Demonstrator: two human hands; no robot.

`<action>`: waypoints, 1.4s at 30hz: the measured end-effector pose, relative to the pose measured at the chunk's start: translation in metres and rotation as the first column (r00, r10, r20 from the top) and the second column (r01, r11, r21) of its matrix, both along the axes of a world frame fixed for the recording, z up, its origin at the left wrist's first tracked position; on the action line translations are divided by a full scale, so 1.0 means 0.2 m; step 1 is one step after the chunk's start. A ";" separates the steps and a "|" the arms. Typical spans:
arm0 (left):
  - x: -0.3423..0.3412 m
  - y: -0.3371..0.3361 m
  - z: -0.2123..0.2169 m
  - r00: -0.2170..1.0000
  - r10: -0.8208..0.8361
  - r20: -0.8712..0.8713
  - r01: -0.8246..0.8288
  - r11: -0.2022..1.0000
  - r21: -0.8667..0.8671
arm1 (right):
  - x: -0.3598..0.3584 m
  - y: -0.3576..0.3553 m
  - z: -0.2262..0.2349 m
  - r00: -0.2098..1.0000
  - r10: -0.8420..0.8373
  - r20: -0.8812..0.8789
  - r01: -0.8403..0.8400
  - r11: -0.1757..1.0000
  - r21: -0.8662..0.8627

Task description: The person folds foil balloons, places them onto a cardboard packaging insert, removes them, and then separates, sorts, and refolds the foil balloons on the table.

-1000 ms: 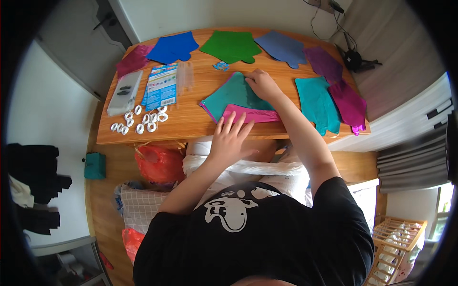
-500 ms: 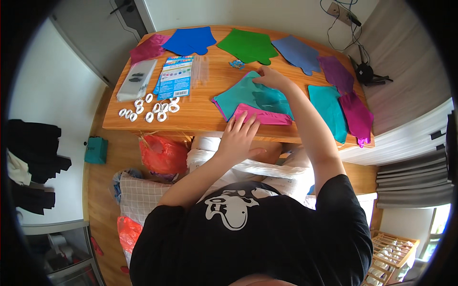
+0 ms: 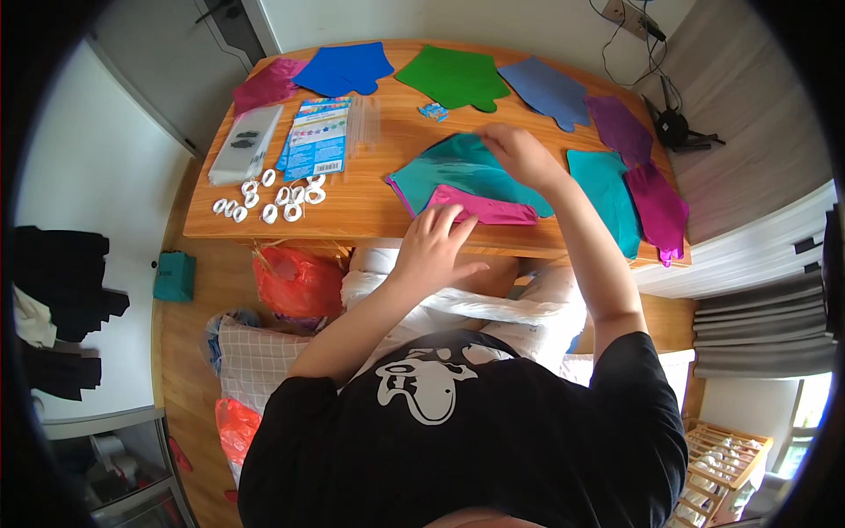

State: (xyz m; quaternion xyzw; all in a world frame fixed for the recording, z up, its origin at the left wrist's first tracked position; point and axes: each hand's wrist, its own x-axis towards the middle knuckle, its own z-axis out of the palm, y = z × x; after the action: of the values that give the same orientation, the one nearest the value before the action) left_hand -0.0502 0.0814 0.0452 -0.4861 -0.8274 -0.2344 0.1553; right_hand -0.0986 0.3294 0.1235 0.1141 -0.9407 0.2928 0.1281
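Observation:
A teal flat foil balloon (image 3: 471,167) lies near the middle of the table's front part, partly over a pink foil balloon (image 3: 497,210). My right hand (image 3: 525,158) pinches the teal one at its far edge and holds that edge up, so the sheet bends and shines. My left hand (image 3: 431,251) lies with spread fingers at the table's front edge, fingertips on the pink foil. Beside my right forearm rests another teal foil balloon (image 3: 607,201), with a magenta one (image 3: 656,209) next to it.
Blue (image 3: 345,69), green (image 3: 453,77), grey-blue (image 3: 547,91) and purple (image 3: 620,128) foil balloons line the wooden table's (image 3: 396,231) far side. White ribbon rolls (image 3: 293,211), a blue printed card pack (image 3: 317,141), clear straws (image 3: 363,125) and clear bags (image 3: 245,148) lie left.
My right hand has lifted the teal balloon's far edge and moved slightly right, bending the sheet. My left hand stays by the pink foil, its fingers a little more raised.

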 end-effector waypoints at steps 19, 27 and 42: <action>-0.05 -0.08 0.04 0.999 -0.034 0.030 0.034 0.999 -0.012 | 0.38 -0.13 -0.23 0.931 0.229 -0.286 -0.106 0.915 0.390; -0.06 -0.13 0.12 0.997 -0.066 -0.045 0.062 0.995 -0.083 | 0.38 -0.13 -0.20 0.930 0.261 -0.259 -0.133 0.895 0.426; -0.12 -0.18 0.08 0.995 -0.099 0.031 0.099 0.995 -0.022 | 0.38 -0.11 -0.22 0.930 0.279 -0.240 -0.160 0.893 0.420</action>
State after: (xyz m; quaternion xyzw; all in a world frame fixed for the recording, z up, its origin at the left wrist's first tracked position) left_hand -0.0751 0.0463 0.0613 -0.5247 -0.8073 -0.2391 0.1252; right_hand -0.0219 0.3083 0.0802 0.2863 -0.9312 0.0905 0.2065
